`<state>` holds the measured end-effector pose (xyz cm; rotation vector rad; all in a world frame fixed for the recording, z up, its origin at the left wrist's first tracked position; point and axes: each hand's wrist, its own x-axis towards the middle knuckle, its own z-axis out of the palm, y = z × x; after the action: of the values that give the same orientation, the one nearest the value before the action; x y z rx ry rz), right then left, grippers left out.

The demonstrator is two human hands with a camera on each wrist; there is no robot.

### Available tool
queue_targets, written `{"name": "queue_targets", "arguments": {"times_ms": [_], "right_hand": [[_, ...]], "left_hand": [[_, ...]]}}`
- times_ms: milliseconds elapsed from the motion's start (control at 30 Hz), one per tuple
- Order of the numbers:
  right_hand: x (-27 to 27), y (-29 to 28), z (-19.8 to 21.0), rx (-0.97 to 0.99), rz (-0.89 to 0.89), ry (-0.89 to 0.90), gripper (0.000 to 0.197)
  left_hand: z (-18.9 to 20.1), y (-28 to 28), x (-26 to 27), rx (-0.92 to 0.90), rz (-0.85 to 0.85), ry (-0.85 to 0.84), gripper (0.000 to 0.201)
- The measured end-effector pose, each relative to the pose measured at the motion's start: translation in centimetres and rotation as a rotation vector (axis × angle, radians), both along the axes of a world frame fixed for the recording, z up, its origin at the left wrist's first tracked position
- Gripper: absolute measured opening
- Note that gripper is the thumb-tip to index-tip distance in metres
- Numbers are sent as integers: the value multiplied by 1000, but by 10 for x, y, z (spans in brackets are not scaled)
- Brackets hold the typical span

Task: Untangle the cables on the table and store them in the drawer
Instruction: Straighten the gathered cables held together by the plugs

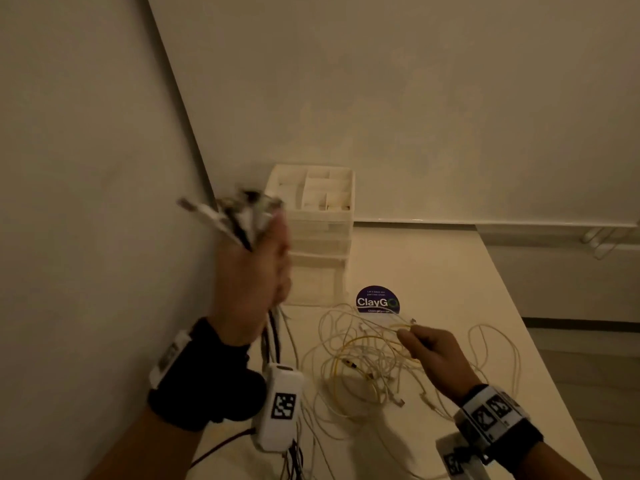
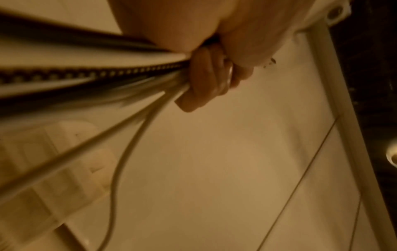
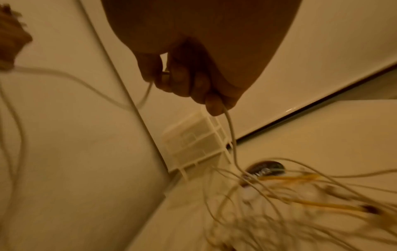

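The left hand [image 1: 254, 278] is up high and holds a bunch of cables [image 1: 239, 216] tight. The right hand [image 1: 433, 351] pinches one thin cable [image 3: 231, 132] from the messy pile [image 1: 367, 362] on the bench [image 1: 433, 265]. The white drawer box [image 1: 322, 216] stands in the corner by the wall.

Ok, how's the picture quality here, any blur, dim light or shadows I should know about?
Head view: dim, warm light; the left hand and its cable bundle are motion-blurred, the sticker stays readable, and shadows fall on the table. Left wrist view: the bundle smears into streaks. Right wrist view: the cable pile is blurred, and the right hand is dark.
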<state>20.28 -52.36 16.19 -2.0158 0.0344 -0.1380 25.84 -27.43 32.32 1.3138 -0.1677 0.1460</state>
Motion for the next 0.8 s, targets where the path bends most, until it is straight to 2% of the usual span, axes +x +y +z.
{"name": "queue_targets", "arguments": {"times_ms": [67,133,233,300,433,500,567,667,800], "right_hand": [[8,6,26,91,-14,-9,52],[13,9,52,150,1,-52,53],[15,12,85,228,104,-99,47],[14,10,101,276,161,-93,52],[5,4,108,353,202,-45,38],[0,3,102,386,206,-26,39],[-3,2,95,406,212,-22,40],[-6,2,81,367,216,-25,38],[-16,1,53,361,182,6,37]], "left_hand": [[-14,-18,-9,211,-111,-16,22],[-23,-36,-18,300,-233,-5,8],[-32,-62,-25,439,-357,16,10],[-34,-73,-26,485,-378,31,6],[-34,-82,-20,479,-376,-18,3],[-34,-83,-19,521,-416,-64,4],[-35,-81,-18,589,-409,-117,10],[-39,-74,-15,647,-286,-148,29],[-41,-55,0,476,-98,-47,22]]}}
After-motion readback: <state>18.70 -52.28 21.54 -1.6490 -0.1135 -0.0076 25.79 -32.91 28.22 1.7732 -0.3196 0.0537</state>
